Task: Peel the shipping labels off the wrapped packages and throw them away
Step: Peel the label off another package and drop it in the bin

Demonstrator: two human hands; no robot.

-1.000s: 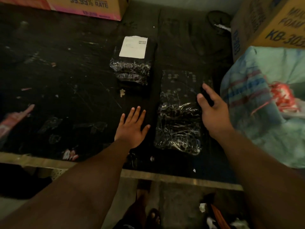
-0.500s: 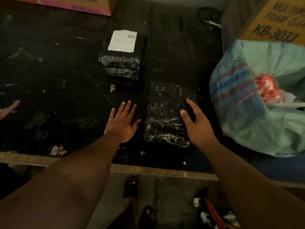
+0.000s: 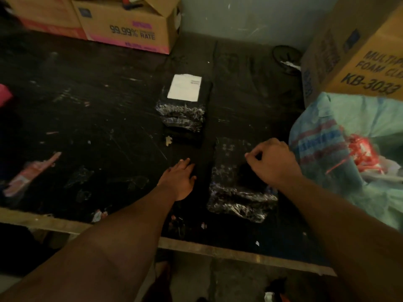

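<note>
Two black packages wrapped in shiny film lie on a dark table (image 3: 87,110). The far package (image 3: 185,114) carries a white shipping label (image 3: 185,88) on its top. The near package (image 3: 237,188) shows no label on its visible face. My left hand (image 3: 181,177) rests flat on the table just left of the near package, fingers together and holding nothing. My right hand (image 3: 272,164) hovers over the near package's upper right part with its fingers curled in; I see nothing in them.
A pale green woven sack (image 3: 349,153) holding red and white scraps sits at the right. Cardboard boxes stand at the back left (image 3: 130,25) and back right (image 3: 357,55). Small paper scraps dot the table, and a pink strip (image 3: 32,171) lies at left.
My right hand has lifted from the near package's right edge and curled its fingers shut above it. My left hand has stayed flat on the table, fingers now closer together.
</note>
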